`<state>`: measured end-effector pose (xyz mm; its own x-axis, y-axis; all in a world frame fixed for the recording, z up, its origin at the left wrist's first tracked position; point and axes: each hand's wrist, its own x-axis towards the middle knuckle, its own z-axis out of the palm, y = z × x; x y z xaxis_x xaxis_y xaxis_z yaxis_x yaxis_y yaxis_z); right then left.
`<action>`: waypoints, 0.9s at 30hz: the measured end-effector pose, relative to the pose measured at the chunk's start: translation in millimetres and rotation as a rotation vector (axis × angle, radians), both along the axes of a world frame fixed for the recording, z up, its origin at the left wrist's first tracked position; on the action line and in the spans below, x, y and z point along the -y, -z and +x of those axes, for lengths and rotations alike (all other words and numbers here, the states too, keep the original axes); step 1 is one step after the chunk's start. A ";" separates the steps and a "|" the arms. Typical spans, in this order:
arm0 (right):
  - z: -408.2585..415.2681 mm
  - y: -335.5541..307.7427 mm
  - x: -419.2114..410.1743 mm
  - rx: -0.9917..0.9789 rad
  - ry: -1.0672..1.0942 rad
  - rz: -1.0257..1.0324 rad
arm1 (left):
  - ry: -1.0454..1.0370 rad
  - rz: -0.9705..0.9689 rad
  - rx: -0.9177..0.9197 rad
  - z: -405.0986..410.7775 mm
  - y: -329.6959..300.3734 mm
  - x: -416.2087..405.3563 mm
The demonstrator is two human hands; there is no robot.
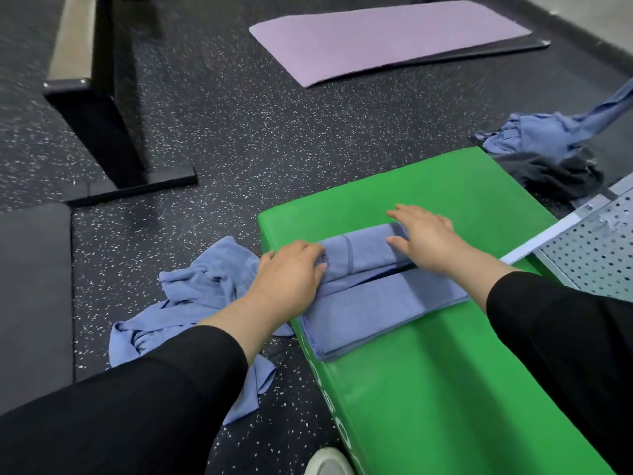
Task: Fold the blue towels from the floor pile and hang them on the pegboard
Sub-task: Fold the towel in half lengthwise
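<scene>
A loose blue towel (202, 296) lay on the floor. The left hand (291, 272) gripped the folded towel's (373, 289) left end on the green pad (445, 371); the right hand (424, 240) pressed flat, fingers straight (mid-fold, apparently). Next: finish folding, then carry it to the pegboard (596, 248).
</scene>
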<state>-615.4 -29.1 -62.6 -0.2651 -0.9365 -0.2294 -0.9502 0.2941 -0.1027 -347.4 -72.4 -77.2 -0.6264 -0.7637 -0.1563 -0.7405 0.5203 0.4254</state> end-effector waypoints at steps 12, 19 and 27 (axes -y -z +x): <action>-6.9 -7.5 13.4 -0.021 -0.061 0.057 | 0.016 0.015 0.003 -2.0 4.2 20.2; 46.8 -34.5 31.2 0.107 -0.208 -0.243 | -0.139 -0.100 -0.138 37.8 -22.4 29.1; 254.3 -47.7 65.1 0.107 -0.657 0.087 | -0.370 -0.125 0.182 219.5 -27.1 22.8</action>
